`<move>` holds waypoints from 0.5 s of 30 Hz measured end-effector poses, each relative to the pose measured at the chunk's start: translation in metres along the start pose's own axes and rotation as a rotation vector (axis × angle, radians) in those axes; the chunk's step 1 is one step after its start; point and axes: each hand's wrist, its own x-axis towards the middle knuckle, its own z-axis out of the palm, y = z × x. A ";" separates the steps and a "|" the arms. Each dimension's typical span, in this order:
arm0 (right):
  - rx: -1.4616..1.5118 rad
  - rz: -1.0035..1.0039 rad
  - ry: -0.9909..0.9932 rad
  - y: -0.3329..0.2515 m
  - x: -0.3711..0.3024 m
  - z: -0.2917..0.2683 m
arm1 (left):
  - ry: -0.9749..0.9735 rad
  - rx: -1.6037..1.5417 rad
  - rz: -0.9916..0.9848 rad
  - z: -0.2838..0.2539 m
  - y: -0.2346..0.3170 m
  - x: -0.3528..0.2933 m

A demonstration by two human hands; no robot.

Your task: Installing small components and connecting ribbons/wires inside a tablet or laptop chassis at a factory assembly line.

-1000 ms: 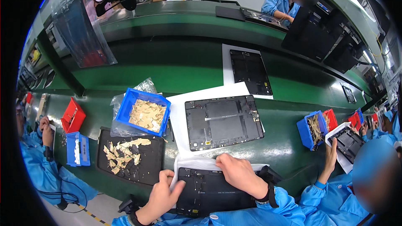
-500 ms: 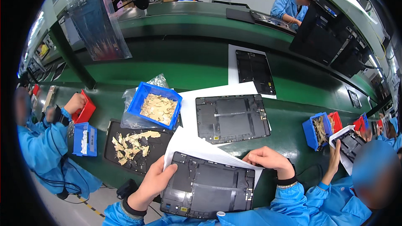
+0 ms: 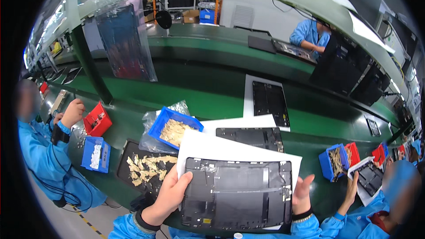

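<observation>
My left hand (image 3: 167, 197) grips the left edge of a black tablet housing (image 3: 239, 203), its thumb on the front. A white sheet (image 3: 195, 144) lies behind that housing and sticks out above it. Beside the housing's right edge, my right hand (image 3: 302, 194) is raised with its fingers apart, holding nothing that I can see. Past the sheet, a second black tablet housing (image 3: 248, 136) rests on white paper, partly covered from view. To the left, a black tray (image 3: 126, 168) carries torn beige strips (image 3: 148, 170).
A blue bin (image 3: 161, 121) of beige scraps stands on clear plastic. Further back lies another tablet housing (image 3: 270, 102) on paper. Co-workers sit at both sides, near a red bin (image 3: 99, 126) and blue bins (image 3: 106, 157). A clear bag (image 3: 126, 44) hangs over the green bench (image 3: 186, 68).
The held housing and sheet have moved up and turned more level, hiding part of the housing behind. My right hand has left the sheet's edge and opened beside the housing. The view has tilted up.
</observation>
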 end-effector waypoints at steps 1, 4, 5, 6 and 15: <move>-0.179 -0.002 0.096 0.002 -0.005 -0.012 | -0.009 0.016 0.064 0.001 0.004 0.009; -0.717 0.040 0.476 -0.008 0.034 0.032 | -0.032 0.059 0.145 0.004 0.018 0.063; -0.681 -0.004 0.473 -0.017 0.056 0.043 | -0.028 0.050 0.148 0.002 0.028 0.083; -0.641 -0.046 0.466 -0.027 0.081 0.052 | -0.010 -0.035 0.138 0.006 0.043 0.101; -1.129 -0.048 0.402 -0.054 0.353 -0.005 | 0.317 0.161 0.421 -0.058 0.075 0.127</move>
